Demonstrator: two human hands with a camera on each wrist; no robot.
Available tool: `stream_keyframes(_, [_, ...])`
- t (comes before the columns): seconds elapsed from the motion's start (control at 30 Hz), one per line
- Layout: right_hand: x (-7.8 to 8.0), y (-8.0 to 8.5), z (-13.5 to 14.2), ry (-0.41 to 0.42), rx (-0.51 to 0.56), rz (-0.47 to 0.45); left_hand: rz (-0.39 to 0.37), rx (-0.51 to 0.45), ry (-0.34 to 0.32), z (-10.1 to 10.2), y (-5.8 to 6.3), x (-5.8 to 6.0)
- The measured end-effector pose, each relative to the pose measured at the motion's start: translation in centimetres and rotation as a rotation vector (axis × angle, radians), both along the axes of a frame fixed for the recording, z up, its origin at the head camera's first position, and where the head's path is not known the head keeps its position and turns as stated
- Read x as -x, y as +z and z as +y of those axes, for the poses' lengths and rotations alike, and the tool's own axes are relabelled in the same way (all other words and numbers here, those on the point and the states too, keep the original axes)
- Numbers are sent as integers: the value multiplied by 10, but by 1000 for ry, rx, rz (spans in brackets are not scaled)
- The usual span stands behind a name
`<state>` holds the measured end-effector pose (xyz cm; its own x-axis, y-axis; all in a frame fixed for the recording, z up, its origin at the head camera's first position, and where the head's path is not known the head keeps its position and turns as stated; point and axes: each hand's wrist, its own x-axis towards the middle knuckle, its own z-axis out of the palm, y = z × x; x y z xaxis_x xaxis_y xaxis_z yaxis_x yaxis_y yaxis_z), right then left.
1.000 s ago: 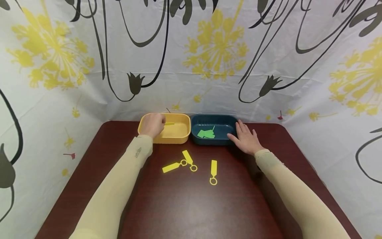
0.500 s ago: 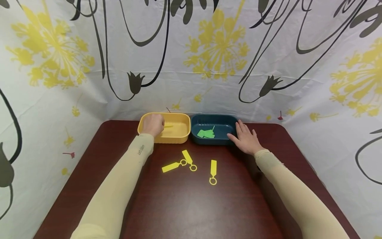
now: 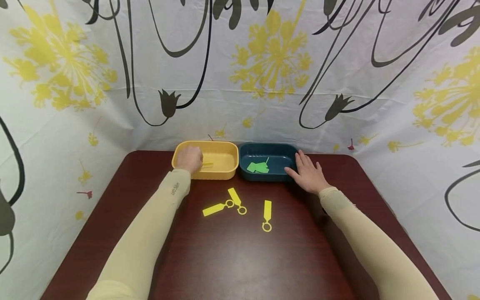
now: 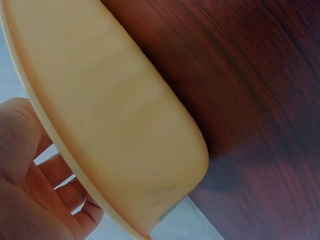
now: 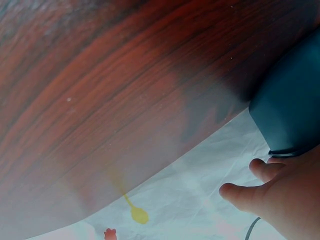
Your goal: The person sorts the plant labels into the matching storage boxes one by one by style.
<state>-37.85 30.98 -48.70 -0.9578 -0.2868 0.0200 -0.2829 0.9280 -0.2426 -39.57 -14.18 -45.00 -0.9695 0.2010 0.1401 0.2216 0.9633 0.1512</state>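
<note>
Here, left fingers (image 4: pixel 71 194) pinch one yellow tag (image 3: pixel 208 164) beyond three others (image 3: pixel 234 195), right fingers (image 3: pixel 306 161) spread

Behind the reddish-brown worktop (image 3: pixel 240 258) and along its sides hangs a white cloth (image 3: pixel 232 114) printed with yellow blooms (image 3: pixel 275 58) and dark tulips (image 3: pixel 168 104).

- We see the left grip (image 3: pixel 189 159) shifted slightly toward 7 o'clock in the yellow bin (image 3: pixel 226 160).
- We see its yellow strip (image 3: pixel 208 164) lower, toward 7 o'clock.
</note>
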Motion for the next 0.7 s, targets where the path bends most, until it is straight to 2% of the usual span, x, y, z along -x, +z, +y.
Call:
stream_keyframes(0.43, [0, 0, -1, -3, 6, -2, -11, 12, 16, -3, -5, -1])
stream_keyframes(0.7, [-1, 1, 0, -6, -2, -2, 2, -28, -12, -4, -3, -6])
